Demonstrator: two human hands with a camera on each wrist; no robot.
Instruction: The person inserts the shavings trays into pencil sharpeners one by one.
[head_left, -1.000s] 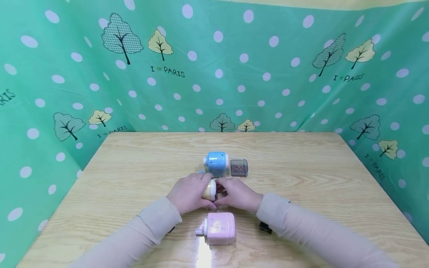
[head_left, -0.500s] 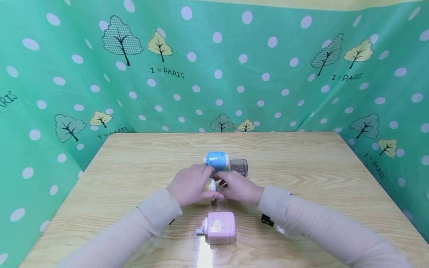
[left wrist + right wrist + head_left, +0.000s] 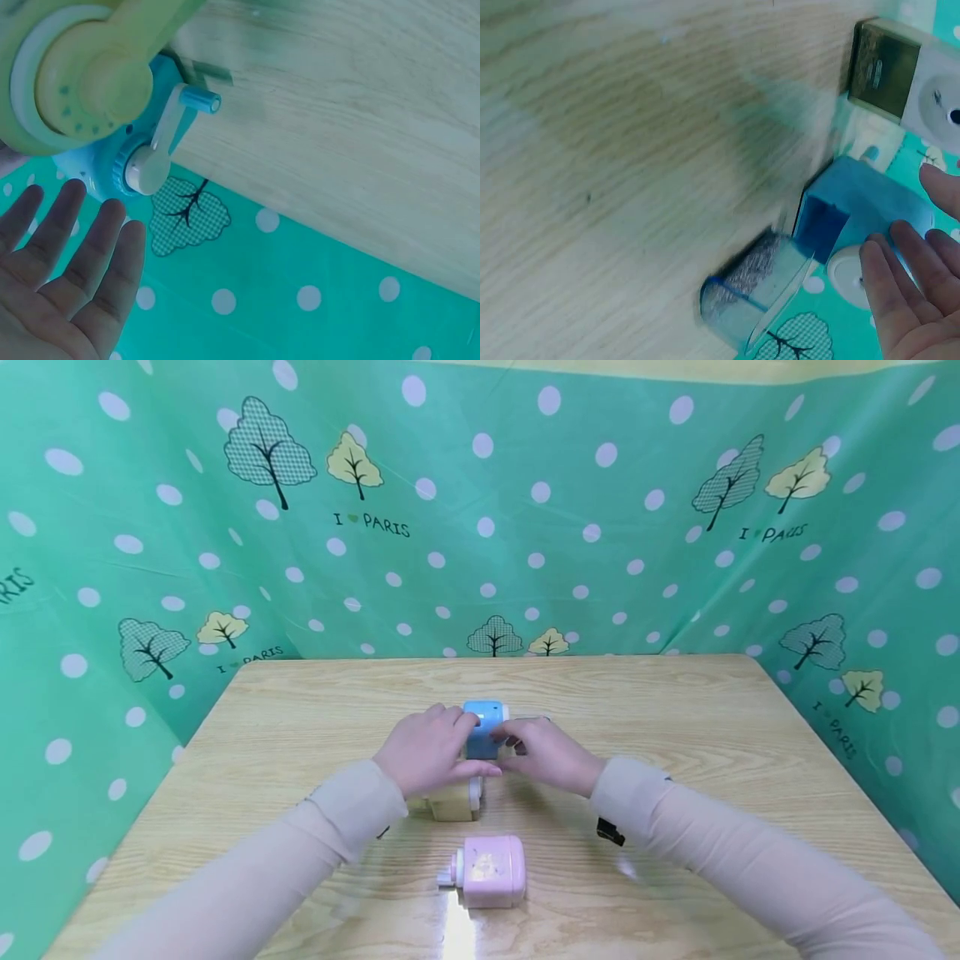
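Observation:
A blue crank pencil sharpener (image 3: 480,745) stands on the table between my two hands. My left hand (image 3: 426,750) reaches to its left side with the fingers extended; in the left wrist view they sit just short of its crank (image 3: 154,161). My right hand (image 3: 553,755) is at its right side, fingers loosely bent, perhaps touching it. The blue sharpener's clear drawer (image 3: 750,289), with shavings inside, lies out beside its vacant slot; in the head view my right hand mostly hides it. Nearer me, partly under my left hand, stands a yellow pencil sharpener (image 3: 453,803).
A pink pencil sharpener (image 3: 493,872) rests at the front of the wooden table (image 3: 675,710), its crank toward the left. Behind the table hangs a green dotted cloth (image 3: 570,552).
Both hands have left the yellow sharpener and moved away from me to the blue one. The yellow sharpener stays on the table, its drawer end now uncovered.

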